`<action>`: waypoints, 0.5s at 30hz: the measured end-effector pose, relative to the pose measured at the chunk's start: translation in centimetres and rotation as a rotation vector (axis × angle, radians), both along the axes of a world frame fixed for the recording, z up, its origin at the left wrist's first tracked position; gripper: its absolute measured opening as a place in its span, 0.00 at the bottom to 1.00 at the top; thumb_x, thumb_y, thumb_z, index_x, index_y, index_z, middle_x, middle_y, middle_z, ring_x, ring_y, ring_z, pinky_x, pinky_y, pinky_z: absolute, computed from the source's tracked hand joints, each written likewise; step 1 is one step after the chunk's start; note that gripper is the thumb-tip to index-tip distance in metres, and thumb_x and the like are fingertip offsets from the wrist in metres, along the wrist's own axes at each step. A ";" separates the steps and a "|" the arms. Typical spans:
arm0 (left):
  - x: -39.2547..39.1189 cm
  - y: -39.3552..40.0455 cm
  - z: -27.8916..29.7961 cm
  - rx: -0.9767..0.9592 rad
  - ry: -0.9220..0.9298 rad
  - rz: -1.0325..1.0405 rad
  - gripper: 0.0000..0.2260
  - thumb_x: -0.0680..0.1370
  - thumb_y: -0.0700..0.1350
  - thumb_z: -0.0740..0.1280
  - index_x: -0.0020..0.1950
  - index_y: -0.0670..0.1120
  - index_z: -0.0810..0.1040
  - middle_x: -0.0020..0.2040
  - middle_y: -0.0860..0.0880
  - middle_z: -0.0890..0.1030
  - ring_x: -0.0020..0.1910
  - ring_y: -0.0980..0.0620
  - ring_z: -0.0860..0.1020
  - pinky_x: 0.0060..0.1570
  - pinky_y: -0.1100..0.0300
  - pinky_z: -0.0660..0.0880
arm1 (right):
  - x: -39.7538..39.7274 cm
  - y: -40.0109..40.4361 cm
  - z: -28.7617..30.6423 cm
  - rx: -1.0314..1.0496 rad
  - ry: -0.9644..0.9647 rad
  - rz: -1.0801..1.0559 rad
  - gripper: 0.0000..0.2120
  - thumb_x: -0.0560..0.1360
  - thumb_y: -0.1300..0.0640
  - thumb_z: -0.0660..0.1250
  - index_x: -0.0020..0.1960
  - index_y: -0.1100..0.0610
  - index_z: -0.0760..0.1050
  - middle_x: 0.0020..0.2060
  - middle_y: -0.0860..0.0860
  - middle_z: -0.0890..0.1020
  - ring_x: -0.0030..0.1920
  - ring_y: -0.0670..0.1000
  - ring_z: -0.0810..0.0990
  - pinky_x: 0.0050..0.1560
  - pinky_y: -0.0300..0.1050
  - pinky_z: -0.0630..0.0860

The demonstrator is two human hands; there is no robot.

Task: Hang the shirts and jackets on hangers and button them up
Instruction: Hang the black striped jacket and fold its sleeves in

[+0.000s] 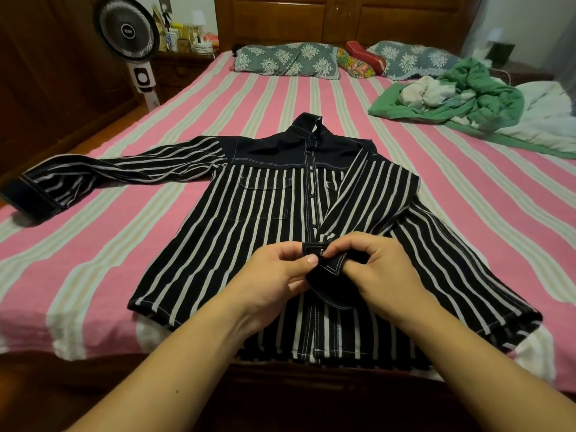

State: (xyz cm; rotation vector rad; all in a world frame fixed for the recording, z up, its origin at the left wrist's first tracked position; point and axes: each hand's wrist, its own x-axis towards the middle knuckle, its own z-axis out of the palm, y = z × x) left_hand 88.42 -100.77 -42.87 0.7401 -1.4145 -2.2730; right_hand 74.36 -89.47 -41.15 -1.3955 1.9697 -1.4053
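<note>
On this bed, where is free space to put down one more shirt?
The widest bare sheet lies between the pillows and the jacket's collar. Another patch lies at the near left, below the outstretched sleeve. The far right is crowded by the green quilt. The middle is taken by the jacket, where both hands pinch a cuff.

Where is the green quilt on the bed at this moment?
In the head view, the green quilt lies crumpled on the right far side of the bed, near the right pillow, beyond the striped shirt.
</note>
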 end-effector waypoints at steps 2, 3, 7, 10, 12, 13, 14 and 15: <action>0.1 -0.2 0.1 0.028 0.006 -0.039 0.07 0.81 0.34 0.65 0.51 0.39 0.83 0.51 0.40 0.85 0.51 0.47 0.83 0.52 0.59 0.80 | 0.0 0.0 0.0 -0.002 -0.001 -0.004 0.20 0.71 0.73 0.68 0.43 0.48 0.85 0.41 0.43 0.85 0.45 0.44 0.83 0.44 0.33 0.77; 0.1 -0.3 0.1 0.037 0.006 -0.054 0.07 0.81 0.34 0.65 0.51 0.39 0.84 0.51 0.41 0.85 0.51 0.48 0.83 0.51 0.59 0.80 | 0.0 -0.1 -0.1 -0.002 -0.004 -0.010 0.20 0.71 0.73 0.68 0.43 0.48 0.85 0.41 0.43 0.85 0.46 0.44 0.83 0.44 0.34 0.77; 0.2 -0.4 0.3 0.044 0.003 -0.087 0.08 0.81 0.34 0.64 0.53 0.38 0.83 0.51 0.41 0.84 0.50 0.48 0.82 0.50 0.59 0.79 | -0.3 -0.1 -0.3 0.015 -0.006 -0.052 0.19 0.71 0.72 0.68 0.41 0.47 0.84 0.40 0.44 0.85 0.43 0.46 0.84 0.44 0.42 0.81; 0.2 -0.4 0.3 0.012 -0.002 -0.089 0.09 0.82 0.35 0.64 0.53 0.38 0.83 0.52 0.41 0.85 0.52 0.48 0.83 0.55 0.57 0.79 | -0.1 -0.1 -0.2 0.019 0.006 -0.057 0.18 0.72 0.71 0.68 0.42 0.48 0.84 0.40 0.44 0.85 0.42 0.45 0.83 0.41 0.37 0.79; 0.2 -0.3 0.4 -0.037 -0.005 -0.063 0.07 0.81 0.35 0.65 0.52 0.38 0.84 0.52 0.40 0.85 0.52 0.47 0.84 0.56 0.55 0.79 | 0.2 -0.1 -0.1 0.015 0.029 -0.049 0.17 0.71 0.71 0.68 0.42 0.49 0.84 0.40 0.42 0.84 0.42 0.43 0.83 0.39 0.31 0.76; 0.2 -0.2 0.4 -0.082 -0.015 -0.043 0.06 0.80 0.36 0.67 0.51 0.39 0.84 0.51 0.40 0.86 0.52 0.46 0.84 0.56 0.53 0.80 | 0.4 -0.1 0.0 0.016 0.057 -0.048 0.17 0.71 0.71 0.68 0.42 0.49 0.83 0.40 0.41 0.84 0.42 0.42 0.82 0.40 0.30 0.75; 0.2 -0.1 0.4 -0.140 -0.033 -0.020 0.04 0.80 0.37 0.69 0.51 0.40 0.84 0.50 0.40 0.86 0.51 0.45 0.85 0.55 0.52 0.80 | 0.6 -0.2 0.1 0.017 0.092 -0.048 0.17 0.70 0.71 0.69 0.43 0.49 0.83 0.40 0.39 0.83 0.43 0.41 0.82 0.41 0.29 0.74; 0.2 0.1 0.5 -0.207 -0.060 0.005 0.03 0.79 0.37 0.71 0.49 0.42 0.85 0.48 0.40 0.86 0.49 0.45 0.85 0.53 0.53 0.81 | 0.7 -0.2 0.1 0.016 0.124 -0.050 0.16 0.70 0.70 0.69 0.43 0.49 0.83 0.40 0.39 0.83 0.44 0.41 0.81 0.42 0.29 0.73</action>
